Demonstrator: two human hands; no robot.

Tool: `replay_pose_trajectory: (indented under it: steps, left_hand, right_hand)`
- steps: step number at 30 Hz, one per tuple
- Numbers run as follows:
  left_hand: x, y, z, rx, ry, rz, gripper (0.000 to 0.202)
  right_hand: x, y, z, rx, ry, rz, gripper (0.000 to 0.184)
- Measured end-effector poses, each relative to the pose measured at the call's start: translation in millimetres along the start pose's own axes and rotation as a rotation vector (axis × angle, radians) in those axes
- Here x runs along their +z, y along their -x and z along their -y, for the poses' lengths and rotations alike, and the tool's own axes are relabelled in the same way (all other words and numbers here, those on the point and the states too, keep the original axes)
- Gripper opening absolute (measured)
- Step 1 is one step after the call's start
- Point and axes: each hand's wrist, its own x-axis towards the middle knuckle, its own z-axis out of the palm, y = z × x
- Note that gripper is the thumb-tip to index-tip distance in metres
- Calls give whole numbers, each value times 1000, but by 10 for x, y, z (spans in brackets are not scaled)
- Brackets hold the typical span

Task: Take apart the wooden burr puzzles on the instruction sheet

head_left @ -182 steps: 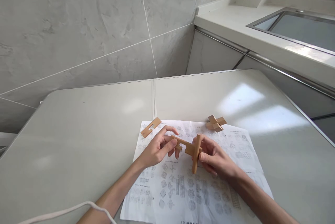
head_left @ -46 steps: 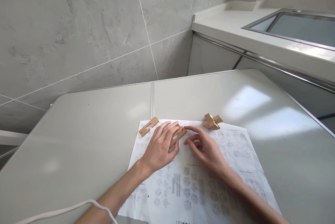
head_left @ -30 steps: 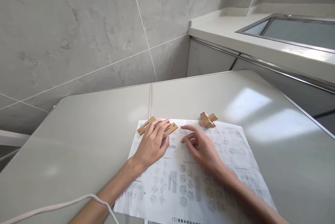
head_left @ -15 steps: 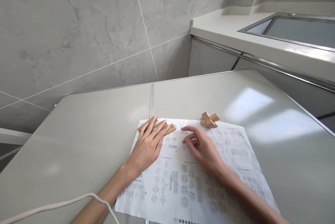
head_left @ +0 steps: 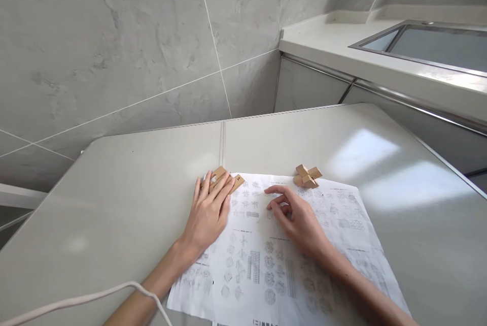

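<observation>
Left hand (head_left: 205,219) flat, fingers extended across slotted wooden pieces (head_left: 239,182) at the top-left corner of the printed sheet (head_left: 243,308) — end marked "2" pokes out. Right hand (head_left: 299,217) half-curled, index and thumb apart — wooden cross (head_left: 307,177) just beyond.

Toward seven o'clock from the centre of view, the left hand (head_left: 205,217) covers most of the flat wooden pieces (head_left: 236,183), so their number and hidden cut-outs cannot be told. The right hand (head_left: 299,219) curls its last fingers out of sight. The printed sheet (head_left: 254,237) runs off the edge at six o'clock, its drawings too small to make out. A pale cord (head_left: 76,300) is cut off at eight o'clock, a metal-rimmed sink (head_left: 377,37) between two and three.
</observation>
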Motion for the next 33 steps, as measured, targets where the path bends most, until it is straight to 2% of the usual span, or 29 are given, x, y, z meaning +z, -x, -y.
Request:
replay_pose_trajectory:
  steps: [10, 13, 16, 21, 25, 29, 33]
  left_hand:
    - [62, -12, 99, -49, -29, -51, 54]
    - [65, 0, 100, -54, -19, -56, 55]
    - [30, 7, 77, -32, 2, -77, 56]
    - [-83, 13, -36, 131, 104, -117, 45]
    - [-150, 53, -193, 308, 240, -70, 35]
    - [-170, 117, -335, 418, 316, 29, 36]
    - [-155, 158, -389, 470, 349, 64, 32]
  right_hand:
    - [-11, -8, -11, -23, -81, 22, 22]
    - [-23, -8, 16, -24, -172, 27, 21]
    - [-55, -18, 72, 47, -322, 37, 29]
    - [-143, -83, 136, 239, -703, 82, 45]
    - [-198, -152, 96, 358, -996, 75, 47]
    - [-245, -196, 46, 402, -1058, 18, 49]
    - [-276, -213, 9, 393, -1036, -9, 51]
